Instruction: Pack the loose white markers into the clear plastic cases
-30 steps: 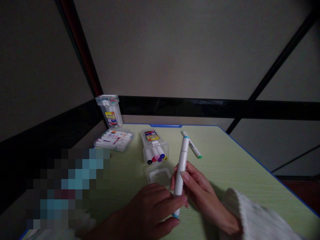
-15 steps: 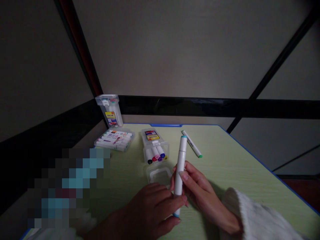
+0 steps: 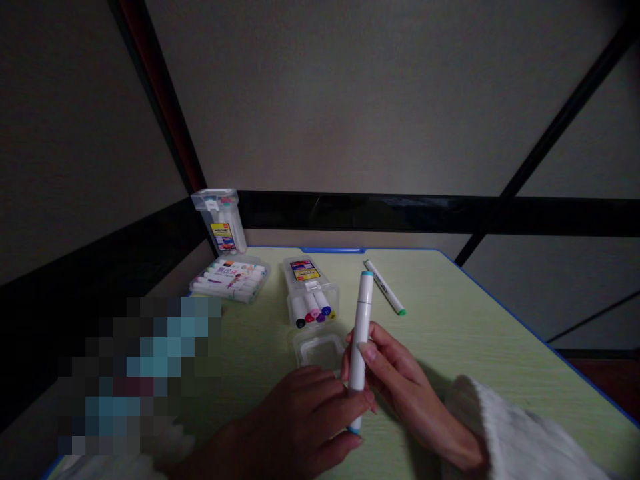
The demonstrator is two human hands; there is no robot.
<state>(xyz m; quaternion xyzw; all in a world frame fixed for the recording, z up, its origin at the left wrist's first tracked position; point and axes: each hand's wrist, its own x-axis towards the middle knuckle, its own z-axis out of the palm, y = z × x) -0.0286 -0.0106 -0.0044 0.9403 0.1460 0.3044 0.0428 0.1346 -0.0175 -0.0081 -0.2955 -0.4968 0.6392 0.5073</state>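
Both hands are on one white marker [image 3: 361,333] with light-blue ends, held nearly upright above the table. My right hand [image 3: 400,380] pinches its middle between thumb and fingers. Around its lower end, the fingers of my left hand [image 3: 310,417] are closed, with the blue bottom tip showing between them. Just beyond my hands lies an open clear plastic lid [image 3: 317,348], joined to or touching a clear marker case [image 3: 305,273] on its side. Several markers [image 3: 314,312] with black, red, pink, purple, blue and yellow ends show in the case's mouth.
A white marker with green ends [image 3: 386,288] lies on the pale green table [image 3: 450,313]. At the back left, a flat clear pack of markers [image 3: 230,279] lies before an upright lidded marker case [image 3: 223,223]. A wall panel [image 3: 350,100] rises behind. The left side is pixelated.
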